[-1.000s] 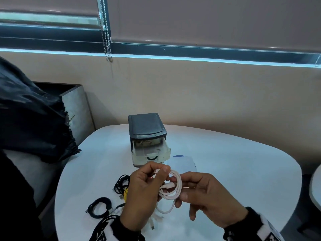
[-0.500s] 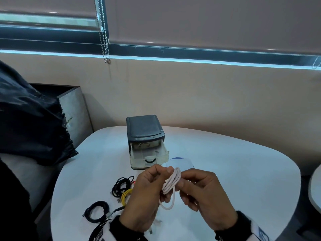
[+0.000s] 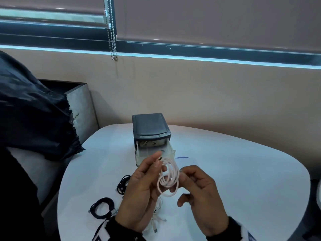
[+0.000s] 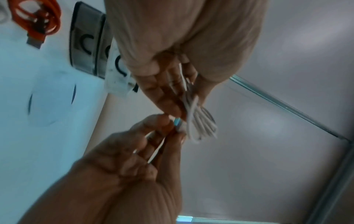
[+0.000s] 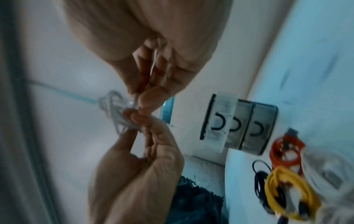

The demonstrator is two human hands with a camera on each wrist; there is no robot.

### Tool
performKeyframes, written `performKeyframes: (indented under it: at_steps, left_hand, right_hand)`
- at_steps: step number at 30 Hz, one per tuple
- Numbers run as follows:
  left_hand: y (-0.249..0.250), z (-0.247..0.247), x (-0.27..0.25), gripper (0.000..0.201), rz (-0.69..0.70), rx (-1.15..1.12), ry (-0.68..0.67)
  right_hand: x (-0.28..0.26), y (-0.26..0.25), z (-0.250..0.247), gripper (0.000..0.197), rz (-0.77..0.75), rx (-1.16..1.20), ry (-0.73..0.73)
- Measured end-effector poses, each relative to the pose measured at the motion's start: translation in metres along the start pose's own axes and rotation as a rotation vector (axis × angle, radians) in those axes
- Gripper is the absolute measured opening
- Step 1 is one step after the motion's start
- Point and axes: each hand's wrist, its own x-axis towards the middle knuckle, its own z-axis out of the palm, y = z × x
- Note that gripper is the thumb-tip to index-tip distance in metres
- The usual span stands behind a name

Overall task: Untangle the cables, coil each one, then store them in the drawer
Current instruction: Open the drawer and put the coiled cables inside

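Bare table (image 3: pixel 234 171) lies right of the drawer unit (image 3: pixel 149 129); its top drawer (image 3: pixel 171 153) stands pulled out. Left of it, black cables (image 3: pixel 102 207) crowd the surface.

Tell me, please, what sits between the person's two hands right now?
The coiled white cable hangs between them in the head view: the left hand pinches its top, the right hand holds its side.

no text seems readable anywhere in these blurry views.
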Motion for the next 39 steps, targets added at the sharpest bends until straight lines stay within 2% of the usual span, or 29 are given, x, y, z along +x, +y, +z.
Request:
performKeyframes:
  at_steps: [2, 5, 7, 10, 12, 15, 18, 21, 24, 27, 29, 33, 39]
  left_hand:
    - [0.002, -0.006, 0.0, 0.034, 0.027, 0.142, -0.008]
    - [0.003, -0.011, 0.001, 0.031, 0.069, 0.343, -0.011]
    - [0.002, -0.014, 0.002, 0.028, 0.098, 0.436, -0.002]
    - [0.0, -0.018, 0.007, 0.008, 0.228, 0.597, 0.047]
    - [-0.002, -0.022, 0.011, 0.013, 0.317, 0.713, 0.077]
    - [-0.002, -0.026, 0.02, 0.011, 0.381, 0.785, 0.107]
    - [0.002, -0.037, 0.034, 0.008, 0.292, 0.741, 0.139]
    - [0.007, -0.047, 0.046, 0.018, 0.24, 0.684, 0.194]
    - [0.013, -0.056, 0.05, 0.025, 0.208, 0.619, 0.275]
    - [0.018, -0.07, 0.046, 0.017, 0.184, 0.645, 0.313]
    - [0.017, -0.081, 0.042, 0.012, 0.176, 0.672, 0.303]
    - [0.011, -0.098, 0.035, 0.009, 0.137, 0.657, 0.271]
    - [0.003, -0.103, 0.037, 0.008, 0.123, 0.716, 0.22]
  right_hand:
    - [0.0, 0.0, 0.0, 0.011, 0.039, 0.01, -0.039]
    - [0.002, -0.002, -0.001, 0.01, -0.071, -0.071, 0.083]
    - [0.003, -0.002, -0.002, 0.007, -0.119, -0.139, 0.109]
    - [0.006, -0.005, -0.005, 0.011, 0.009, -0.174, 0.015]
    - [0.01, -0.008, -0.004, 0.012, 0.119, -0.191, -0.037]
    - [0.018, -0.008, 0.003, 0.015, 0.127, -0.336, -0.031]
    - [0.038, -0.008, 0.014, 0.017, 0.168, -0.366, -0.016]
    - [0.069, -0.004, 0.029, 0.016, 0.256, -0.367, -0.021]
    - [0.116, 0.003, 0.04, 0.018, 0.242, -0.458, 0.032]
    - [0.167, 0.006, 0.042, 0.025, 0.294, -0.505, 0.126]
    - [0.187, 0.009, 0.047, 0.019, 0.381, -0.543, 0.109]
    - [0.196, 0.005, 0.06, 0.009, 0.534, -0.762, 0.022]
    - [0.191, 0.002, 0.059, 0.01, 0.545, -0.975, -0.033]
